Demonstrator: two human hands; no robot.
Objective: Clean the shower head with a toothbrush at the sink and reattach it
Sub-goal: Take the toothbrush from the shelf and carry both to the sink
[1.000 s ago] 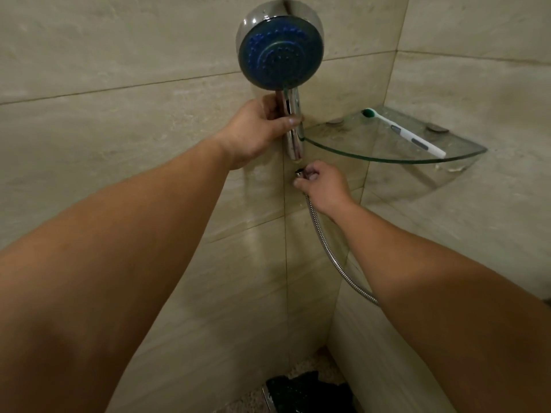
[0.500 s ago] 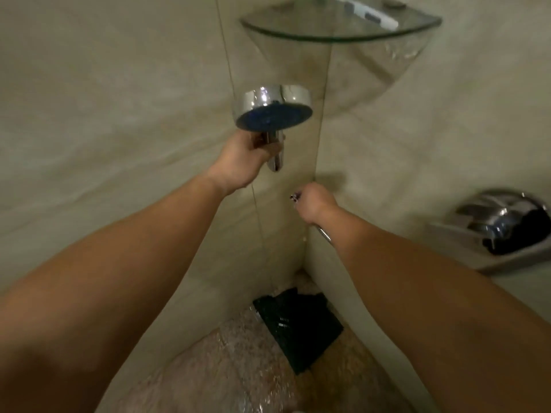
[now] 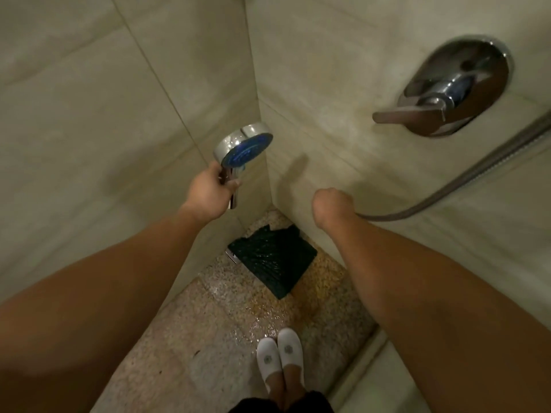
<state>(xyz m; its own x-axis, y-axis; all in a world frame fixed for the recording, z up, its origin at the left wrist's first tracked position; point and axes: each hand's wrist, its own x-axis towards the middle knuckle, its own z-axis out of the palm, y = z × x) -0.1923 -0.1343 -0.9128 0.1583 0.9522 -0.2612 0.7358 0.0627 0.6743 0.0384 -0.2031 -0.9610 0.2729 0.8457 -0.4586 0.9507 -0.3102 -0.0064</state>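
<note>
Wall corner crowding ahead, floor (image 3: 185,347) open below. L hand (image 3: 208,193) gripping shower head (image 3: 243,149) handle; R hand (image 3: 331,208) clutching hose (image 3: 465,177).

One shower head (image 3: 243,148), chrome with blue face. One metal hose (image 3: 465,177), running along right wall. One wall mixer valve (image 3: 456,84), with single lever handle (image 3: 408,115). Two hands: left hand (image 3: 208,193), right hand (image 3: 332,207). Two bare forearms. Two white slippers (image 3: 280,356), side by side on floor. One dark mat (image 3: 272,257) in floor corner. Two tiled walls meeting at one corner. One speckled stone floor (image 3: 190,338), wet in patches.
</note>
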